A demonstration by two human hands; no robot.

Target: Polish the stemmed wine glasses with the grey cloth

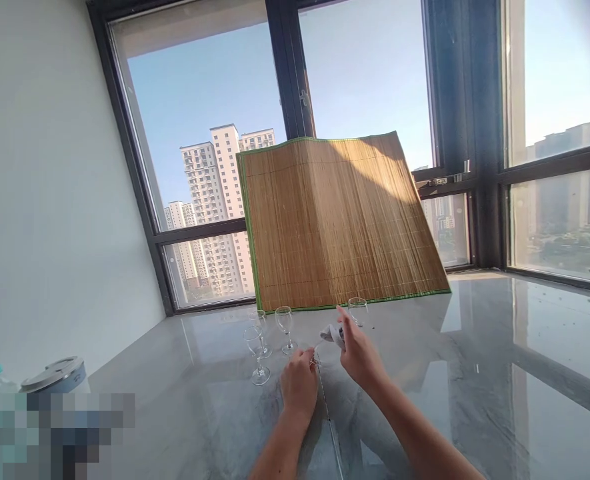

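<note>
A big bamboo mat (339, 223) leans on the window (205, 167) at the back of the shiny gray table (499, 373), and two jars with lids (57, 375) stand at the left.

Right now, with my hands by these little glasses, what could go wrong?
1. The left hand is close to three stemmed glasses; a sideways sweep could tip them on the hard glossy table.
2. The right hand, with a grey cloth, works at a fourth glass; pressure might crack it.
3. The bamboo mat leaning on the window could slide onto the glasses.
</note>
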